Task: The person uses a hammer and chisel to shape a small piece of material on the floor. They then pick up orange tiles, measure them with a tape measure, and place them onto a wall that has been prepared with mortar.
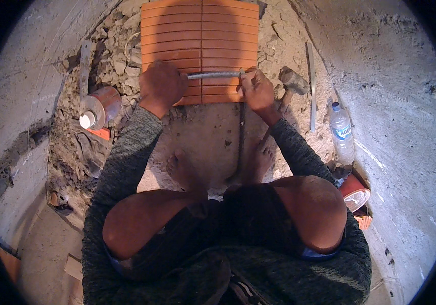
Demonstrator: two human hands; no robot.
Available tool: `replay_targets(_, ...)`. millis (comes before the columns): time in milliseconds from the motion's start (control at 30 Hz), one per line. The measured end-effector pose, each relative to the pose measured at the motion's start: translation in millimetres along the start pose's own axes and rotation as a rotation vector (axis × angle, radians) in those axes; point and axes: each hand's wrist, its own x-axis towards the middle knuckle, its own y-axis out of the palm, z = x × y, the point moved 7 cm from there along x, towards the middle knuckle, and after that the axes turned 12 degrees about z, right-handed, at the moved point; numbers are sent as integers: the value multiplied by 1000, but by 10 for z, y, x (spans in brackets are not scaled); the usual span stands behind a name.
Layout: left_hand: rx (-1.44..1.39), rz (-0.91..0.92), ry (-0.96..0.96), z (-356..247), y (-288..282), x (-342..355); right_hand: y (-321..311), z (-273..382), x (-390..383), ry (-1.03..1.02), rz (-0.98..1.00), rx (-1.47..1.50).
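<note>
A slim grey rod [213,74] lies crosswise over the near part of an orange ribbed tile panel [172,30]. My left hand [163,87] is closed in a fist around the rod's left end. At its other end, my right hand [257,90] grips with thumb and fingers pinched together. Both hands are over the panel's near corners. A dark narrow line [241,134] runs from beside the right hand toward my feet; I cannot tell whether it is a cord, a bar or a shadow.
A hammer [294,81] lies on the right near a metal strip [311,86]. A water bottle [342,133] stands by the right wall, with a red round container [355,190] nearer. On the left are a can [101,108], a flat bar [84,68] and rubble [121,56].
</note>
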Motion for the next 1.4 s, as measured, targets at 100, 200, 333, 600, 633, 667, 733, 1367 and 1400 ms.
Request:
replay_targets(100, 14, -38, 15, 0, -19, -16, -4, 47, -5, 10, 3, 13)
replay_targets(200, 18, -1, 0, -27, -44, -9, -6, 25, 17, -2, 28, -17)
replay_targets(333, 1, -28, 12, -29, -48, -18, -6, -3, 22, -8, 6, 7)
replay_targets(600, -23, -15, 1, -24, -36, -26, -37, 134, 41, 25, 32, -49)
replay_targets(633, -27, -12, 2, -23, -51, -33, -35, 135, 46, 31, 41, -61)
replay_targets(667, -32, -9, 3, -23, -75, -45, -35, 135, 55, 37, 49, -73)
replay_targets(733, -34, -23, 10, -17, -76, -50, -20, 96, 56, 64, 59, -17)
replay_targets(1367, -34, -41, 26, -29, -5, -47, 1, -64, 67, -147, 12, -134)
replay_targets(1400, -53, -48, 35, -32, 8, -40, -5, -87, 57, -151, -13, -160)
